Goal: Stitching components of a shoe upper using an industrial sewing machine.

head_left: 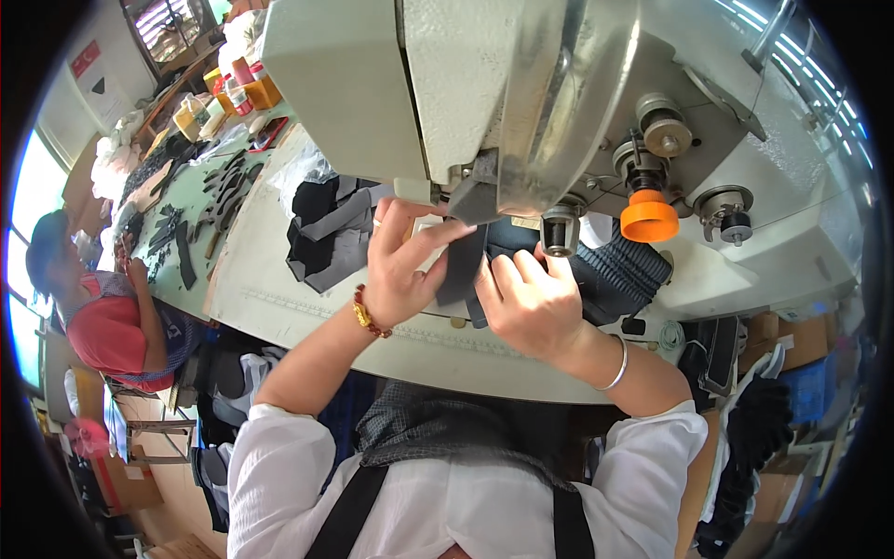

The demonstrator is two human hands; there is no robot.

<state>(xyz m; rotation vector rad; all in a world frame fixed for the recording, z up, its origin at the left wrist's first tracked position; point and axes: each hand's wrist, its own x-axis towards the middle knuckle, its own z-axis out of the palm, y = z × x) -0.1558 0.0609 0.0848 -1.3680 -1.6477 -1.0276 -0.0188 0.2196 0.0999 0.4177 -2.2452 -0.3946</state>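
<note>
A dark grey fabric piece (463, 268) hangs folded below the head of a sewing machine (456, 84). My left hand (402, 265) has it at its left edge, thumb and fingertips against the cloth and two fingers partly spread. On the other side my right hand (533, 303) is closed, its curled fingers pinching the cloth; those fingertips are mostly hidden. Both hands are close together just in front of the machine. The needle area is covered by the cloth and the machine's parts.
Left of my hands lies a pile of black and grey cut pieces (335, 228). Ribbed dark fabric (619, 270) is to the right. An orange knob (649, 216) juts from the machine. At a green table (200, 200), far left, a person in red (112, 321) handles dark pieces.
</note>
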